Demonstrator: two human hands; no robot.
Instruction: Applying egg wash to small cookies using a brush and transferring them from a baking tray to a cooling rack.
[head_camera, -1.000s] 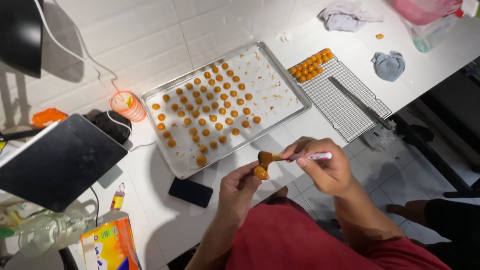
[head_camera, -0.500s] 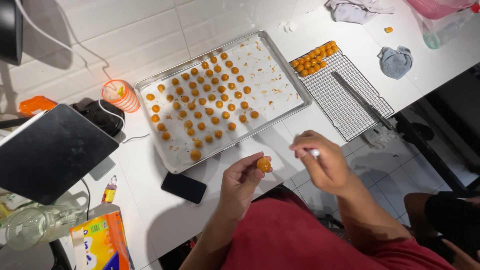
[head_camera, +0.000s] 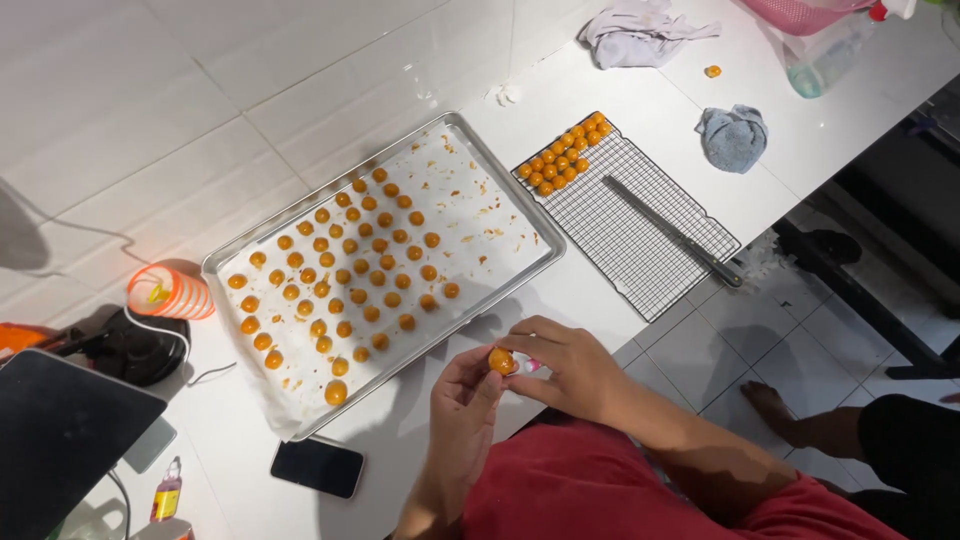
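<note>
My left hand (head_camera: 466, 397) pinches a small round orange pastry ball (head_camera: 501, 360) between its fingertips, just in front of the counter's edge. My right hand (head_camera: 565, 366) is closed beside it, touching the ball, with the pink-and-white end of a small brush (head_camera: 528, 366) showing between its fingers. Beyond the hands lies a metal baking tray (head_camera: 531, 222) lined with white paper and holding several rows of the same orange balls (head_camera: 352, 272). Right of it a black wire cooling rack (head_camera: 650, 240) carries a cluster of orange balls (head_camera: 565, 158) at its far corner.
A long knife (head_camera: 672, 230) lies across the rack. A black phone (head_camera: 318, 466) lies near the counter's front edge, a dark tablet (head_camera: 55, 430) at left, an orange cup (head_camera: 170, 291) behind it. Cloths (head_camera: 732, 137) sit at the far right. A person's bare foot (head_camera: 775, 405) rests on the tiled floor.
The brush, held out to the right over the ball a second ago, is now tucked into my right hand. Both hands have come together at the ball. The view has shifted to the right.
</note>
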